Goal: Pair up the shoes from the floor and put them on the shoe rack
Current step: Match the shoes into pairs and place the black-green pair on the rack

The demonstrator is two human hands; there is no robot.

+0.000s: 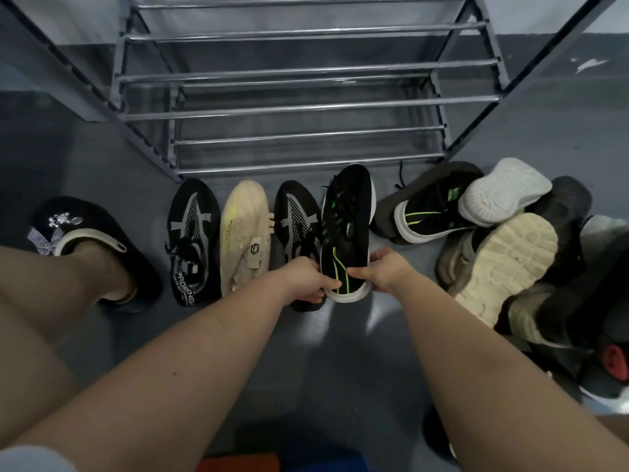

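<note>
A black sneaker with green stripes (347,216) and a white sole points toward the shoe rack (306,110). My left hand (306,277) and my right hand (384,270) both grip its heel from either side. Its mate, a second black and green sneaker (429,212), lies on its side to the right. In a row at the left stand a black and grey sneaker (192,240), a cream shoe (243,233) and another black and grey sneaker (294,216). The metal rack's bars hold no shoes.
A heap of shoes lies at the right, among them a white upturned sole (503,192) and a cream upturned sole (507,267). My left foot wears a black slipper with a bow (92,226). The floor is grey.
</note>
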